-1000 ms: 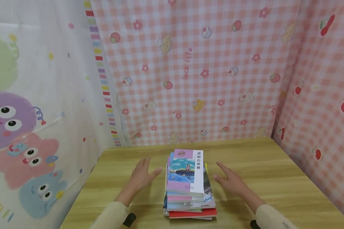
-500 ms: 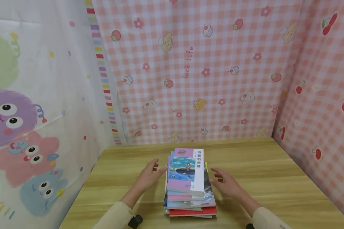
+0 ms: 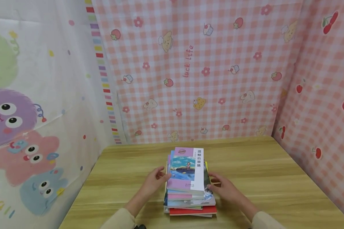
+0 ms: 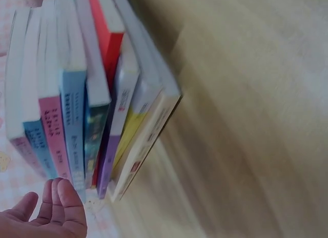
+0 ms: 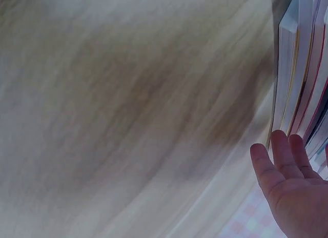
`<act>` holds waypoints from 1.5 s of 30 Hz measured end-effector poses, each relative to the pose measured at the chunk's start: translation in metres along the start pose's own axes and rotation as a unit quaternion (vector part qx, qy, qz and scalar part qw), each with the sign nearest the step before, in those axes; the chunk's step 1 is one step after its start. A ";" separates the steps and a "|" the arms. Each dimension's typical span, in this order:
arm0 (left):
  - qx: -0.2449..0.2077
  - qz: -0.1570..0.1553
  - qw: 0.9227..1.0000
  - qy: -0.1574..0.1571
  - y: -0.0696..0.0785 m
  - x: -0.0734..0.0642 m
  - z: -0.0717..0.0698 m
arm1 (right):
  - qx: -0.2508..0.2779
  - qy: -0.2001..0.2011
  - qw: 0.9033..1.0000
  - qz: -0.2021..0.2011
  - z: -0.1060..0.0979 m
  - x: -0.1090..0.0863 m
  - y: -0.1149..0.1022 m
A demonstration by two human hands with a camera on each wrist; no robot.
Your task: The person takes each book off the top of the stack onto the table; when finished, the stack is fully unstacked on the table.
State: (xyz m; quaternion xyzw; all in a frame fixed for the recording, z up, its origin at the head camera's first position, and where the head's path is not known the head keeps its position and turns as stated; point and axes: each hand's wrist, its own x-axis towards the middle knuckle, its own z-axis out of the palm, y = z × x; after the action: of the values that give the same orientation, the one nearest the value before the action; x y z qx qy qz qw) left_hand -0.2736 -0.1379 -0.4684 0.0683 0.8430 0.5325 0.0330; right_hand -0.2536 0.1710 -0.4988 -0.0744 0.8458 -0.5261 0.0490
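A stack of several books (image 3: pixel 185 190) lies on the wooden table, its edges uneven. The top book (image 3: pixel 183 170) has a pink and white cover with a blue sea picture. At the stack's left side is my left hand (image 3: pixel 156 179), fingers loosely bent and thumb tip at the top book's edge. The left wrist view shows that hand's fingertips (image 4: pixel 64 184) close to the coloured spines (image 4: pixel 54 130). On the opposite side, my right hand (image 3: pixel 225 189) has its fingertips right at the stack. Its fingers (image 5: pixel 282 151) extend toward the page edges in the right wrist view.
The wooden table (image 3: pixel 269 178) extends around the stack. A pink checked cloth (image 3: pixel 232 89) hangs behind it, a cherry-print cloth (image 3: pixel 321 124) to the right and a white cartoon curtain (image 3: pixel 71 127) to the left.
Both hands have moved inward from beside the stack to its two sides, and their spread fingers have bent slightly. The books stay where they were.
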 end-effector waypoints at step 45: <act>-0.133 -0.029 0.991 -0.016 -0.018 -0.011 0.013 | 0.038 0.005 0.999 0.014 0.011 -0.003 0.006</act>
State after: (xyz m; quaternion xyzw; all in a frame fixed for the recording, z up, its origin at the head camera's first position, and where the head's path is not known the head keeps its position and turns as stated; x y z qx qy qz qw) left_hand -0.2620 -0.1355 -0.4905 0.0475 0.7657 0.6374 0.0712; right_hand -0.2497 0.1647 -0.5094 -0.0579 0.8266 -0.5571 0.0552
